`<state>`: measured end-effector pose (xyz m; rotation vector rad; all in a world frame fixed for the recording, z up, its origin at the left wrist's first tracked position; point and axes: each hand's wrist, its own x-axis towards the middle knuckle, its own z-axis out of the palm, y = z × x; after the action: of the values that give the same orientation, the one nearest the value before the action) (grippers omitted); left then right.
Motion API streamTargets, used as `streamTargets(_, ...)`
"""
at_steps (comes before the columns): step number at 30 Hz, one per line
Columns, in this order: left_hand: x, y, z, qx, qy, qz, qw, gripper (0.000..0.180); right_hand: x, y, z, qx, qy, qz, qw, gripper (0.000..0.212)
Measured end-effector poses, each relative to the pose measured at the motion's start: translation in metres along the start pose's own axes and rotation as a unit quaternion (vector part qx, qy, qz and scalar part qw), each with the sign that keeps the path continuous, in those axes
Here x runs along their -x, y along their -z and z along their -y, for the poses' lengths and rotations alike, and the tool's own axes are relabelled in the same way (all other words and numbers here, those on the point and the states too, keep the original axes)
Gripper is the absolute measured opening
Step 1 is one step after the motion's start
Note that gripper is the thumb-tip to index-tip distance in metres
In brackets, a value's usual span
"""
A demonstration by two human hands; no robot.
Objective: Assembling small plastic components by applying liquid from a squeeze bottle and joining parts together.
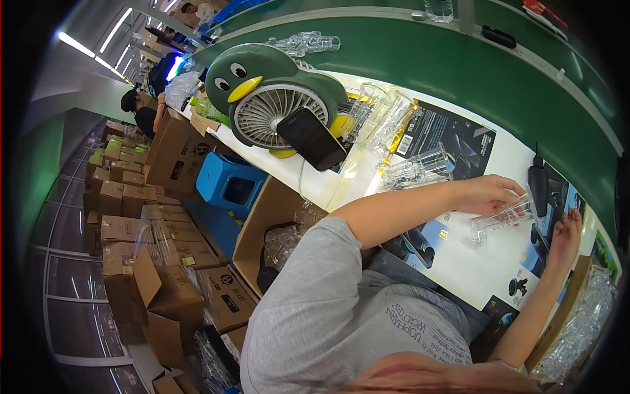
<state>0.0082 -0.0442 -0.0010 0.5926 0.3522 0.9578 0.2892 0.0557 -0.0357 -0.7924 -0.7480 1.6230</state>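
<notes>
My left hand (492, 195) reaches across the worktable from the left, its fingers closed on a clear plastic tube-shaped part (502, 218) with a flared end. Just right of that part, my right hand (566, 241) is raised with its fingers loosely curled and apart; I see nothing in it. Between and beyond the hands lies a black handheld device (538, 187) with a cord. More clear plastic parts, such as a ribbed one (419, 169), lie left of my left hand on the printed sheets.
A green penguin-shaped fan (275, 98) stands on the table with a phone (312, 139) leaning on it. At right is a carton of clear parts (574, 328). Left of me are an open carton (262, 203), a blue stool (230, 184) and stacked boxes (121, 230). Another person (141, 111) sits farther off.
</notes>
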Motion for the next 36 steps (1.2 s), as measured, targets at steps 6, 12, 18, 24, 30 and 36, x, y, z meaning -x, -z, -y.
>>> streamTargets(6,0.000,0.001,0.001,-0.002,-0.002,0.000,1.000,0.025,0.000,0.000,0.000,0.007,-0.002,0.005,1.000,0.032)
streamTargets(12,0.001,0.003,0.000,-0.007,0.003,0.004,1.000,0.026,-0.001,-0.004,-0.001,0.017,-0.003,-0.002,1.000,0.032)
streamTargets(18,-0.002,-0.001,0.000,-0.012,0.003,0.002,1.000,0.026,-0.001,-0.001,0.002,0.018,0.001,0.005,1.000,0.032)
streamTargets(24,0.001,0.002,0.001,-0.008,0.002,-0.001,1.000,0.026,-0.001,-0.002,-0.001,0.021,-0.002,-0.001,1.000,0.032)
streamTargets(30,0.002,-0.006,-0.002,-0.002,0.003,-0.011,1.000,0.024,-0.001,0.001,-0.001,0.024,0.003,-0.002,1.000,0.032)
streamTargets(36,0.004,-0.007,-0.002,0.020,-0.002,-0.027,0.999,0.023,-0.002,0.000,-0.002,0.021,0.002,0.002,1.000,0.032)
